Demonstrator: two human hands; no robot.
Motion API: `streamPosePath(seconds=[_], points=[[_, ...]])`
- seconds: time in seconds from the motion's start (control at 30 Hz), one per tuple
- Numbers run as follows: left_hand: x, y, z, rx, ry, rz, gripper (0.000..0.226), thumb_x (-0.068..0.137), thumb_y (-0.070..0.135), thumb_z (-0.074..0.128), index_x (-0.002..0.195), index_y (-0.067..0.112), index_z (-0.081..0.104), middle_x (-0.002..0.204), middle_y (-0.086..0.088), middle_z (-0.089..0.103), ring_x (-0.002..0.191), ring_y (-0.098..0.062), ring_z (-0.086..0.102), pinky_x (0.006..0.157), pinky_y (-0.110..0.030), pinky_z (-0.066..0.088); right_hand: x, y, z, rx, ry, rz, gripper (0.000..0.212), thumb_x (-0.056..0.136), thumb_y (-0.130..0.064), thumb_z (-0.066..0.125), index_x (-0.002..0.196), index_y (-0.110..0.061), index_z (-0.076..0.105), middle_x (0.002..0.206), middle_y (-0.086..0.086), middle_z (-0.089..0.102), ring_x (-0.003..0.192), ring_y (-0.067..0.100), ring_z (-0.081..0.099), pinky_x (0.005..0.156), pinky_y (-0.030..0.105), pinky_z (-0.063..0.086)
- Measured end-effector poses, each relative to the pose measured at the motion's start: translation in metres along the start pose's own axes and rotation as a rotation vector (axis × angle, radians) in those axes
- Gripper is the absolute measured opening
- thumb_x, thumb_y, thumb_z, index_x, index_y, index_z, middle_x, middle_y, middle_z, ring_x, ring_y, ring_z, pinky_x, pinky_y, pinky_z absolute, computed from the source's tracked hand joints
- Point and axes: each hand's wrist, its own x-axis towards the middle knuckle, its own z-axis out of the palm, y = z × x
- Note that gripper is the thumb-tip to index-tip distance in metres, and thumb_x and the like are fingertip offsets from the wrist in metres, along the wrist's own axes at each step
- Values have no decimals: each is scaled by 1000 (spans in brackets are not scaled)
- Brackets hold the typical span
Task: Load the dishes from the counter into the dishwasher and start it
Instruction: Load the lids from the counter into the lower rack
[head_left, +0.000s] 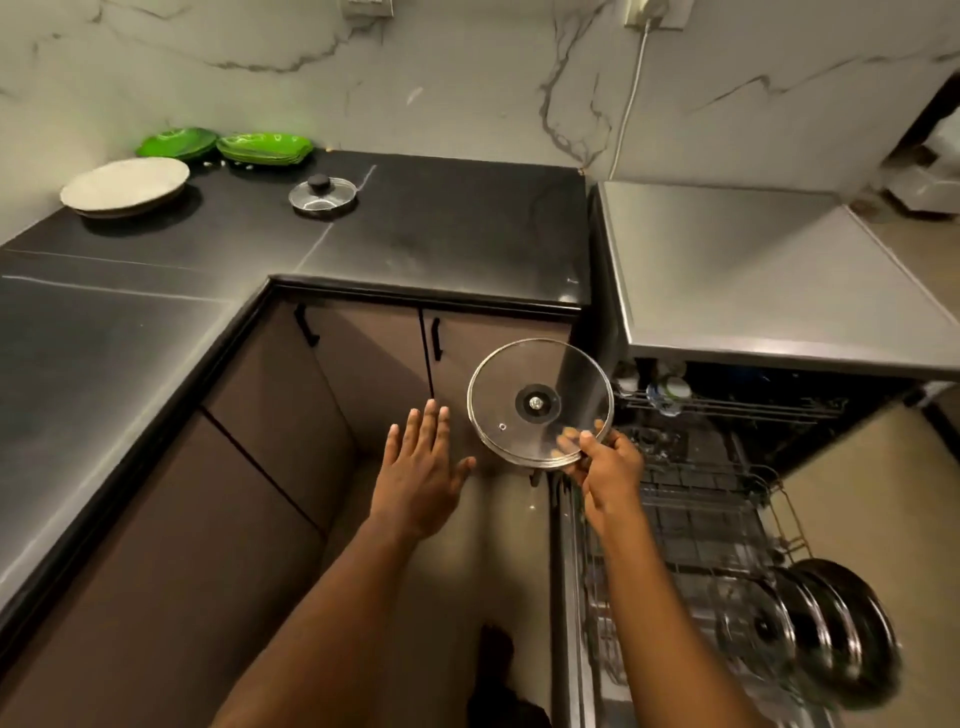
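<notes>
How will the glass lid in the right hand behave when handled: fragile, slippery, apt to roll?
Being clear glass, the glass lid is probably stiff but breakable. The right hand pinches only its metal rim, so it may slip. Round, it would likely roll if set on edge.

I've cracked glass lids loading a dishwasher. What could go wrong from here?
The right hand pinches the glass lid only at its rim, in mid-air; that grip could slip, and the open left hand is not under it. Swinging it toward the lower rack, it might knock the steel worktop or the round dishes already racked.
</notes>
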Motion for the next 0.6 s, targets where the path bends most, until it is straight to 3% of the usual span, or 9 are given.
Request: streamPosePath(seconds=[0.17, 0.27, 0.4, 0.6], points=[[-34, 42, 22, -44, -40, 54, 71, 103, 56, 21, 156, 22, -11, 164, -2, -18, 149, -20, -20, 120, -40, -11, -37, -10, -69, -48, 45, 28, 17, 94, 4, 54, 100, -12, 55, 91, 13, 69, 82, 24, 67, 73, 38, 57], [-46, 72, 40, -48, -82, 84, 70, 103, 56, 21, 157, 23, -10, 164, -2, -17, 151, -21, -18, 120, -39, -11, -40, -12, -112, -136, 90, 34, 16, 93, 0, 58, 100, -15, 57, 95, 12, 69, 81, 22, 68, 65, 34, 56], [-55, 128, 72, -52, -175, 134, 69, 104, 52, 23, 157, 22, -10, 165, -3, -15, 151, -22, -16, 121, -41, -9, -34, -17, -176, -172, 150, 46, 23, 95, 0, 56, 115, -10, 57, 101, 13, 69, 80, 22, 68, 48, 24, 52], [-62, 238, 131, -62, -363, 192, 69, 104, 52, 25, 158, 24, -9, 166, -5, -11, 152, -26, -11, 123, -44, -5, -12, -31, -304, -253, 237, 118, 26, 94, 0, 56, 117, -12, 57, 97, 10, 69, 81, 21, 68, 53, 31, 54]])
